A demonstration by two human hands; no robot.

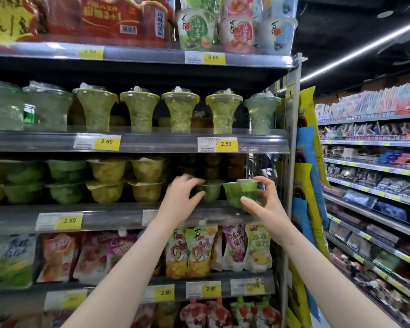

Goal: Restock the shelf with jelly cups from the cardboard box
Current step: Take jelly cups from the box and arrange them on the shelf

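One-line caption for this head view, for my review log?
Person's right hand pinches a green jelly cup at the shelf edge while the left hand grips a second green cup beside it.

Tall lidded green cups [140,110], row at 12 o'clock; fruit drink pouches [197,252] at 6 o'clock; yellow price tags [225,144]; red gift boxes [104,17] at 11 o'clock.
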